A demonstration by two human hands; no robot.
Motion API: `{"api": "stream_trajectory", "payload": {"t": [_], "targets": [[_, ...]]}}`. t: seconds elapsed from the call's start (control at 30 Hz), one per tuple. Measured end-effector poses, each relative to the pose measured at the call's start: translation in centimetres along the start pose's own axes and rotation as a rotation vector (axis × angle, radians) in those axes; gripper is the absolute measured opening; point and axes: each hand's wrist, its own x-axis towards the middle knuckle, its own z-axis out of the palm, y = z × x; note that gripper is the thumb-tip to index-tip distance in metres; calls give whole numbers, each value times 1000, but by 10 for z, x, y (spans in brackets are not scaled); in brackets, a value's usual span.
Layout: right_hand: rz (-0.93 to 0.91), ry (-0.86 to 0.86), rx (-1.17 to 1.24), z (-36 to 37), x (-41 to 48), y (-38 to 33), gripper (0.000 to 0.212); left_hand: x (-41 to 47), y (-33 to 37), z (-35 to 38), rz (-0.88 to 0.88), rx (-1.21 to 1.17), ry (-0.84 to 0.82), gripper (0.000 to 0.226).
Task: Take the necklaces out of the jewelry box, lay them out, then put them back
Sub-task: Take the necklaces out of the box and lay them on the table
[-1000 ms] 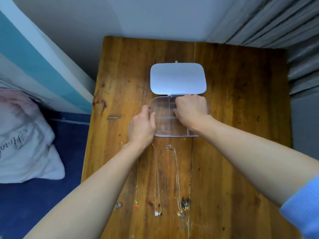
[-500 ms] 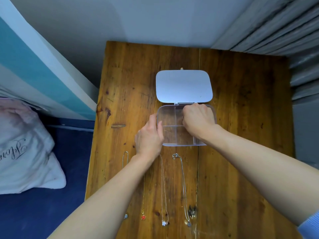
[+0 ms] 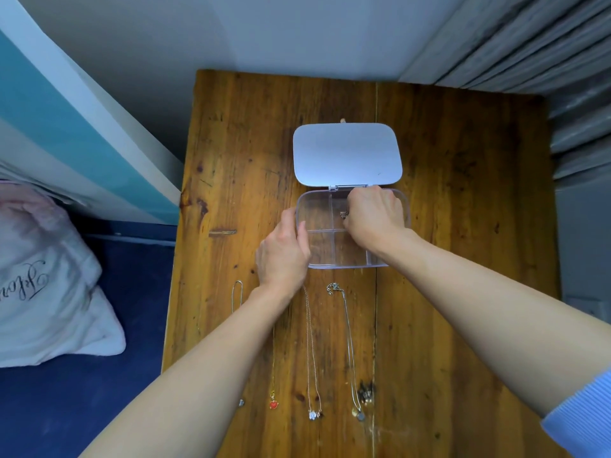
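A clear plastic jewelry box [image 3: 317, 213] with several compartments sits open on the wooden table [image 3: 463, 226], its white lid [image 3: 347, 155] folded back. My left hand [image 3: 281, 256] grips the box's left wall. My right hand [image 3: 375, 218] reaches into the upper middle compartment with fingers curled, pinching a small metal necklace piece [image 3: 344, 214]. Several necklaces lie in parallel lines in front of the box: one with a red pendant [image 3: 273, 404], one with a white pendant [image 3: 312, 414], one with a grey pendant [image 3: 358, 415]. A further chain [image 3: 237, 295] lies at the left, partly hidden by my left forearm.
A wall runs behind the table and grey curtains [image 3: 529, 44] hang at the right. A white pillow [image 3: 46, 279] lies on blue bedding at the left. The table's left edge drops off near my left forearm.
The view has shifted slightly. My right hand has stayed inside the box and a small metal piece now shows at its fingertips. My left hand keeps its hold on the box's side.
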Motion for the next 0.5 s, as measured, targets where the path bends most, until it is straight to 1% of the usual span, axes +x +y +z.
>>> {"api": "stream_trajectory", "payload": {"t": [0.1,0.17,0.23,0.3,0.4,0.5], "targets": [[-14,29,50,3,0,2,11,1,1,-1,-16,18,-16,32],[-8,45,159,4,-2,7,11,0,1,-2,-14,29,-22,32],[21,37,356,-3,-5,16,13,0,0,-2,-10,42,-27,32],[58,1,627,-16,-10,26,14,2,-1,-2,-14,49,-44,33],[168,-81,1042,-38,-24,46,13,3,-2,-6,-17,31,-55,35],[252,-152,1271,-47,-36,69,15,4,6,-11,63,28,63,36]]}}
